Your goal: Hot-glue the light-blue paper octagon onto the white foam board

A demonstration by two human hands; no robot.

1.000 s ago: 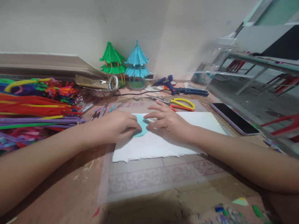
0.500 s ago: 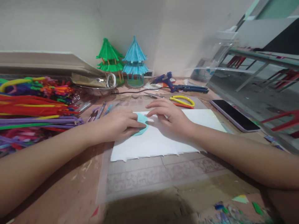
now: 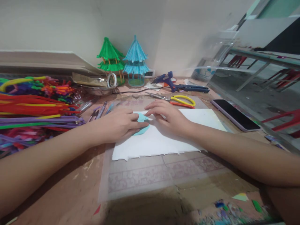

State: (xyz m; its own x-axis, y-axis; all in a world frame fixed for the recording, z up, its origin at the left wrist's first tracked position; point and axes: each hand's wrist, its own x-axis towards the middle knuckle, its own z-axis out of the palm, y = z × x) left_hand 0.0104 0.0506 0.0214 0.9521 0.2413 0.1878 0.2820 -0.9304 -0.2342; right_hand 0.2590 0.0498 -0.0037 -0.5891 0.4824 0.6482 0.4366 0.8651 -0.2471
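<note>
"One teal piece (image 3: 142, 117) on white sheet (image 3: 150, 146): how secured?"

"Left hand (image 3: 119, 124): fingers over it, presumably steadying; pinch cannot be determined. Right hand (image 3: 170, 117): fingers loosely spread at its edge, likely guiding."

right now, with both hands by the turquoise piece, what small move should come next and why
Probably lower the fingertips of the right hand onto the right edge of the turquoise piece. The left hand already has a finger across it, over the white sheet, and the right fingertips are close to that edge, so both hands could steady it.
</note>
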